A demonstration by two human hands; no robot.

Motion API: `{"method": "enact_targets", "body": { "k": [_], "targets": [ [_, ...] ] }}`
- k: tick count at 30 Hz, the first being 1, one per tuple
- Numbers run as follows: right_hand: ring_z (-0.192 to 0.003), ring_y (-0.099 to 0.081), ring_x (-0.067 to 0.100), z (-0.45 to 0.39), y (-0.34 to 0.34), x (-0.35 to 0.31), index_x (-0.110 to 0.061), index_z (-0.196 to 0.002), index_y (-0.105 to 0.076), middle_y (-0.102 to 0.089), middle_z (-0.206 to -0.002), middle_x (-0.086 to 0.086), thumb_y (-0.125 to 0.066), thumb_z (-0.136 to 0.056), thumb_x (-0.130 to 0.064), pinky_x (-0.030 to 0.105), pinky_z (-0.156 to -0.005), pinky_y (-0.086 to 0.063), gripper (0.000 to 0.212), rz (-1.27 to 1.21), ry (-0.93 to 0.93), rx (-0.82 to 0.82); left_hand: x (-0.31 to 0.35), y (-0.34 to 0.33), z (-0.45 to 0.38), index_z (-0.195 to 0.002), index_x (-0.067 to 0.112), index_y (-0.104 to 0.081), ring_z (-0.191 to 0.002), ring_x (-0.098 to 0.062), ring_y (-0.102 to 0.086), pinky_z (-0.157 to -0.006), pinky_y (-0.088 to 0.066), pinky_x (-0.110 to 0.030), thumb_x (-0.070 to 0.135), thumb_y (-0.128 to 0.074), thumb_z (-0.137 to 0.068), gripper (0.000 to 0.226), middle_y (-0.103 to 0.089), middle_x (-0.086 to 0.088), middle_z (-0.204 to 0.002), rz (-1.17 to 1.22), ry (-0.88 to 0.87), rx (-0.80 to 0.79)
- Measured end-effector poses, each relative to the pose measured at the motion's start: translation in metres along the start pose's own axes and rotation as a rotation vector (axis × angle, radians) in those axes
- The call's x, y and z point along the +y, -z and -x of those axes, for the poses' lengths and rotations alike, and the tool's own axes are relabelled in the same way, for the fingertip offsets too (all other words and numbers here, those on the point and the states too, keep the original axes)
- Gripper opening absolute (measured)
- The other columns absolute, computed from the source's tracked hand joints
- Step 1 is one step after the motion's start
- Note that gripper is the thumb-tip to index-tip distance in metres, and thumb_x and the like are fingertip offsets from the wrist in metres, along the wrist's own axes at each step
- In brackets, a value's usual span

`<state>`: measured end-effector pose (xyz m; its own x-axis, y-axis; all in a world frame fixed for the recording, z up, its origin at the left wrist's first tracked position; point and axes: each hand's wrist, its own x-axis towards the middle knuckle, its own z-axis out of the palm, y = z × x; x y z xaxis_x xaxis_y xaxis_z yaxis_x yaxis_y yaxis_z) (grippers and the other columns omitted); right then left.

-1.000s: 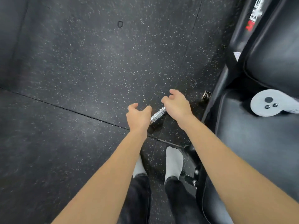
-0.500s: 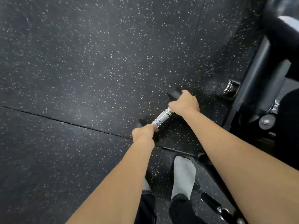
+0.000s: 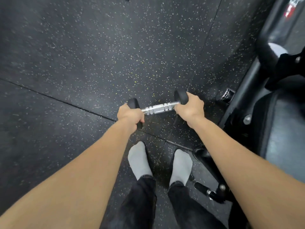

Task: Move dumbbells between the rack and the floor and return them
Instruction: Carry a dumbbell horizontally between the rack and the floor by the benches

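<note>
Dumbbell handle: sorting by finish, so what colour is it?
Shiny silver chrome with ringed grooves, on the dumbbell handle between black ends; head view.

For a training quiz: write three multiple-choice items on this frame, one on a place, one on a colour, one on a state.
1. Where do the hands hold the dumbbell?
A. both on the metal bar
B. one on each black head
C. one on the bar, one on the floor

2. What colour are the socks?
A. red
B. black
C. light grey

3. How is the left hand?
A. curled round a dumbbell head
B. flat on the floor
C. hanging free

Key: 1 B, the left hand and right hand each wrap a head, leaving the bar bare between them. 2 C, both feet show light grey against the dark floor. 3 A, its fingers wrap the left head.
</note>
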<state>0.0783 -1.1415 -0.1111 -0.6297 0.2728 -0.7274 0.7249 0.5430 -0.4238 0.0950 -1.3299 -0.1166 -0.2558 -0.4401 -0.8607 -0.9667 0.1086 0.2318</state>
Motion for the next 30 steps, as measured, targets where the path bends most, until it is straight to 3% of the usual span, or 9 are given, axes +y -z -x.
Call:
{"method": "enact_targets", "body": {
  "k": [6, 9, 12, 14, 17, 21, 25, 27, 30],
  "targets": [
    [-0.082, -0.064, 0.026, 0.099, 0.044, -0.094, -0.011, -0.105, -0.068, -0.071, -0.094, 0.008, -0.069, -0.086, -0.006, 0.032, -0.072, -0.052, 0.020, 0.045, 0.265, 0.027, 0.026, 0.102, 0.097, -0.123, 0.006, -0.062, -0.096, -0.032, -0.055, -0.073, -0.052, -0.035, -0.017, -0.071, -0.067, 0.061, -0.063, -0.012, -0.107, 0.136, -0.150, 0.049],
    [-0.074, -0.061, 0.013, 0.163, 0.068, -0.152, -0.012, -0.105, -0.067, -0.067, -0.092, 0.000, -0.069, -0.088, -0.004, 0.018, -0.063, -0.046, 0.019, 0.018, 0.415, 0.016, 0.039, 0.169, 0.162, -0.111, 0.009, -0.061, -0.089, -0.030, -0.056, -0.067, -0.051, -0.033, -0.017, -0.069, -0.066, 0.053, -0.063, -0.010, -0.099, 0.223, -0.253, 0.108],
    [-0.078, -0.060, 0.007, 0.240, 0.087, -0.208, -0.018, -0.117, -0.064, -0.061, -0.091, -0.010, -0.069, -0.091, -0.005, 0.020, -0.075, -0.048, 0.030, -0.040, 0.557, -0.025, 0.044, 0.242, 0.229, -0.104, 0.012, -0.056, -0.081, -0.026, -0.055, -0.068, -0.050, -0.035, -0.018, -0.067, -0.065, 0.049, -0.061, -0.006, -0.093, 0.307, -0.320, 0.185],
    [-0.078, -0.060, 0.003, 0.292, 0.099, -0.245, -0.018, -0.117, -0.063, -0.060, -0.088, -0.016, -0.069, -0.092, -0.006, 0.020, -0.073, -0.049, 0.029, -0.052, 0.639, -0.067, 0.042, 0.291, 0.277, -0.110, 0.008, -0.059, -0.081, -0.027, -0.058, -0.064, -0.050, -0.033, -0.016, -0.067, -0.064, 0.052, -0.063, -0.009, -0.097, 0.362, -0.351, 0.233],
    [-0.074, -0.058, 0.002, 0.374, 0.112, -0.297, -0.017, -0.106, -0.063, -0.065, -0.089, -0.008, -0.068, -0.089, -0.006, 0.015, -0.062, -0.048, 0.021, -0.011, 0.756, -0.145, 0.032, 0.364, 0.354, -0.134, 0.007, -0.059, -0.076, -0.027, -0.062, -0.044, -0.046, -0.022, -0.011, -0.069, -0.063, 0.074, -0.066, -0.018, -0.118, 0.431, -0.378, 0.310],
    [-0.062, -0.051, 0.001, 0.486, 0.120, -0.365, -0.021, -0.090, -0.053, -0.060, -0.078, -0.009, -0.065, -0.086, -0.004, 0.006, -0.051, -0.039, 0.021, -0.002, 0.921, -0.243, 0.012, 0.464, 0.445, -0.099, 0.009, -0.060, -0.069, -0.022, -0.053, -0.055, -0.045, -0.028, -0.010, -0.068, -0.066, 0.039, -0.060, -0.008, -0.092, 0.492, -0.437, 0.452],
    [-0.056, -0.051, -0.006, 0.594, 0.114, -0.421, -0.025, -0.087, -0.059, -0.058, -0.070, -0.009, -0.065, -0.084, -0.004, 0.007, -0.052, -0.040, 0.022, -0.040, 1.088, -0.341, -0.018, 0.557, 0.531, -0.087, 0.014, -0.060, -0.068, -0.019, -0.054, -0.053, -0.041, -0.025, -0.008, -0.070, -0.065, 0.033, -0.061, 0.001, -0.082, 0.542, -0.486, 0.639],
    [-0.055, -0.048, -0.001, 0.649, 0.106, -0.444, -0.025, -0.085, -0.058, -0.056, -0.066, -0.011, -0.066, -0.082, -0.006, 0.010, -0.053, -0.040, 0.021, -0.073, 1.163, -0.390, -0.040, 0.600, 0.573, -0.088, 0.018, -0.062, -0.068, -0.018, -0.055, -0.052, -0.042, -0.024, -0.007, -0.070, -0.064, 0.036, -0.063, 0.001, -0.081, 0.584, -0.505, 0.743],
    [-0.054, -0.046, 0.001, 0.733, 0.092, -0.468, -0.027, -0.081, -0.055, -0.054, -0.058, -0.017, -0.065, -0.081, -0.005, 0.011, -0.053, -0.037, 0.024, -0.110, 1.294, -0.473, -0.080, 0.652, 0.633, -0.105, 0.019, -0.065, -0.075, -0.018, -0.058, -0.053, -0.043, -0.024, -0.005, -0.070, -0.063, 0.048, -0.064, 0.002, -0.089, 0.637, -0.532, 0.892]
  ]
}}
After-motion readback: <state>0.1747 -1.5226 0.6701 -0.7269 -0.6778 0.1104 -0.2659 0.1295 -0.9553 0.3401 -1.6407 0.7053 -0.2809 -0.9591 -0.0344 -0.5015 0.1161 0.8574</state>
